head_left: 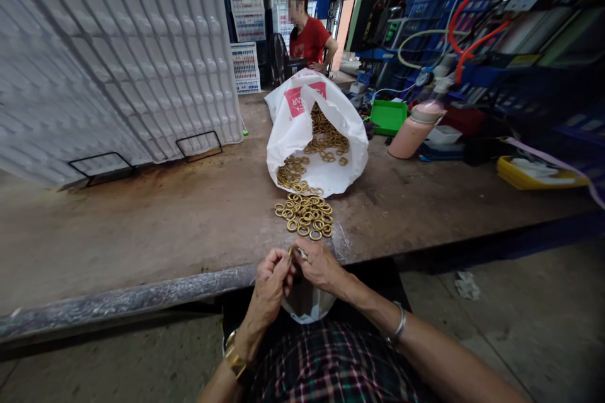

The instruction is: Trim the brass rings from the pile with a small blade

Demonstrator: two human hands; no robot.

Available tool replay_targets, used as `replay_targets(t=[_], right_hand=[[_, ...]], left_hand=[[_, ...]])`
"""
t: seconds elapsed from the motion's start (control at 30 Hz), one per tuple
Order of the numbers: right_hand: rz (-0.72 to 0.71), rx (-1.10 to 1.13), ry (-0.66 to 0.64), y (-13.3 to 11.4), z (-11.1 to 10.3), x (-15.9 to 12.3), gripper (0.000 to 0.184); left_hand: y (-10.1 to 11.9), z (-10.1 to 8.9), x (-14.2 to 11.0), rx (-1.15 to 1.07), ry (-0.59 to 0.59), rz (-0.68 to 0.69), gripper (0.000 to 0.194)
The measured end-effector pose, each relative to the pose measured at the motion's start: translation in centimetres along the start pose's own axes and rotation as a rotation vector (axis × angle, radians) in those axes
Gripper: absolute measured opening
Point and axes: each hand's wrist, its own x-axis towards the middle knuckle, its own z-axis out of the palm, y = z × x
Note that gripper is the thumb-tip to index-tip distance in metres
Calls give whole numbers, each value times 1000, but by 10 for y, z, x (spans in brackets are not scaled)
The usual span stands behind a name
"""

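Observation:
My left hand [273,277] is pinched around a small brass-coloured ring [290,252], just in front of the table edge. Close against it, my right hand [321,267] is closed on a small silvery metal piece [301,254], too small to name. The fingertips of both hands nearly meet. A pile of brass-coloured rings [307,214] lies on the table just beyond them. Behind the pile, a white plastic sack [288,138] on its side gapes toward me, with many more rings inside. Below my hands, a pale bag or container [309,305] sits at my lap, partly hidden.
Stacked clear plastic trays [142,44] stand on the left of the table [189,208], with black wire stands [198,145] at their base. On the right are a pink bottle [411,135], a green bin [388,116] and a yellow tray [539,176]. A person in red [312,38] is beyond.

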Motion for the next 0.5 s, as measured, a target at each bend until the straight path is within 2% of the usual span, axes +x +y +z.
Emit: replay_targets(t=[0.13, 0.33, 0.5], right_hand=[[-35, -215, -68, 3, -1, -5, 20], [-19, -339, -154, 0, -4, -4, 24], [60, -432, -192, -2, -8, 1, 24]], left_hand=[[3, 2, -1, 48, 13, -3, 30], [2, 3, 1, 95, 48, -18, 32], [2, 2, -6, 31, -19, -20, 28]])
